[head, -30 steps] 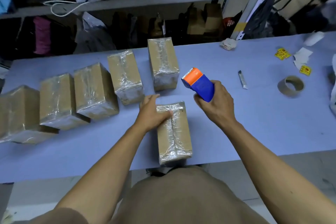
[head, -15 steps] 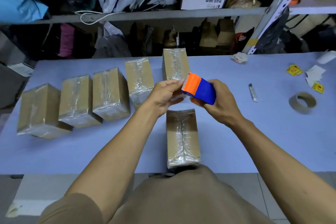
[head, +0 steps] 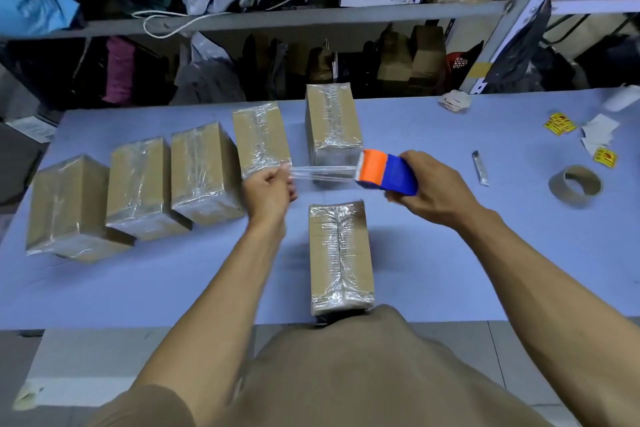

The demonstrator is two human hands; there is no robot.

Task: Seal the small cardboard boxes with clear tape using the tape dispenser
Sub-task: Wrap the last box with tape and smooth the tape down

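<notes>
- Clear tape stretches mid-frame, its end pinched by the left hand.
- Right hand fingers wrap the tape dispenser, above a box on the bench.

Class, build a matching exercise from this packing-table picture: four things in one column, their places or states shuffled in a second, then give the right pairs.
Things
1. tape dispenser
2. strip of clear tape
3. nearest box
4. empty tape core

Places or states
A. lies on the table, far right
B. stretched in the air between the hands
C. gripped by the right hand
D. on the table edge, below the hands

The left hand pinches the strip's free end.

Pairs: 1-C, 2-B, 3-D, 4-A
</notes>
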